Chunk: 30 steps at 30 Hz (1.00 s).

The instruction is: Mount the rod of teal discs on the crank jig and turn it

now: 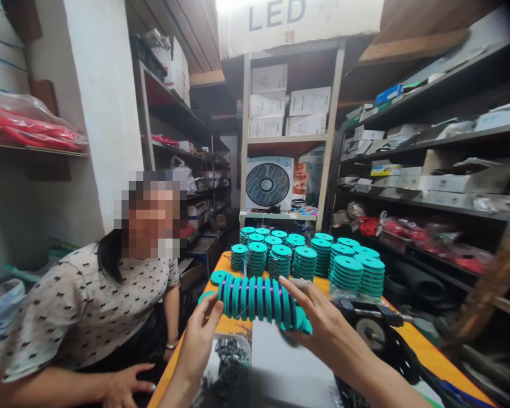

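Note:
A row of teal spools [253,297], with purple showing between their flanges, lies sideways in the air above the table. My left hand [202,328] is closed on its left end, thumb and fingers pressing the end spool. At the right end, my right hand [317,311] grips the row, its index finger stretched along the top. A few loose teal pieces [219,276] sit just behind the left end. Part of the right end is hidden by my right hand.
Several stacks of teal spools [305,262] stand at the back of the orange table [170,371]. A tub of small dark metal parts [233,354] is at front left; a black machine [372,328] stands right. A seated person [76,300] is at left. Shelves and a fan [268,184] lie beyond.

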Motion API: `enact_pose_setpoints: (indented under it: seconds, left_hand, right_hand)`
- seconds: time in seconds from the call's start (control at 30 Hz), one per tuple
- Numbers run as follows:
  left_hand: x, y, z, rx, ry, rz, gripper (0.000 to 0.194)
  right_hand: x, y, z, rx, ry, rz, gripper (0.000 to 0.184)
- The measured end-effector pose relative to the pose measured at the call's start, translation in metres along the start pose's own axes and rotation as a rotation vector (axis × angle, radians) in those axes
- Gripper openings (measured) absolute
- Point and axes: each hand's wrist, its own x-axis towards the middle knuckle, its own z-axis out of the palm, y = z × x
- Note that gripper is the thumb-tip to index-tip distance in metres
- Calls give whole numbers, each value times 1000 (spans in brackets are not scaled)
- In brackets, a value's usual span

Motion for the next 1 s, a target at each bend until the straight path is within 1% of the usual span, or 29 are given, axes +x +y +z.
enact_pose_setpoints:
  seconds: [0.1, 0.17, 0.23, 0.33, 0.4, 0.5, 0.57, 0.7, 0.8, 0.9, 1.0]
  left_hand:
    - [0, -2, 19, 55, -48, 16, 58]
    - [-1, -1, 29, 83, -48, 22, 56]
    - [1, 2, 35, 108, -40, 26, 54]
    - [8, 10, 34, 154, -53, 36, 54]
    - [15, 15, 30, 187, -93, 37, 55]
    - [19, 18, 25, 221, -146, 28, 56]
    - [16, 14, 25, 223, -140, 28, 56]
    - [6, -5, 25, 211, -55, 8, 64]
    - [8, -12, 23, 194, -40, -46, 71]
    - [14, -5, 24, 173, -88, -44, 68]
    - [23, 5, 25, 184, -162, -21, 63]
  right_hand:
    - [-14, 16, -15, -12, -23, 43, 106]
    - [-20, 23, -22, -8, -33, 69, 104]
    - [-21, 27, -26, 11, -53, 94, 106]
    - [-15, 30, -31, 50, -83, 160, 115]
    - [-9, 31, -35, 73, -116, 191, 119]
    - [-8, 31, -37, 77, -162, 169, 117]
    - [-14, 30, -33, 65, -159, 148, 113]
    - [-26, 28, -21, 36, -119, 139, 102]
    - [-25, 28, -17, 35, -118, 167, 106]
    - [-18, 28, -20, 74, -159, 191, 114]
    - [-10, 28, -29, 123, -205, 234, 116]
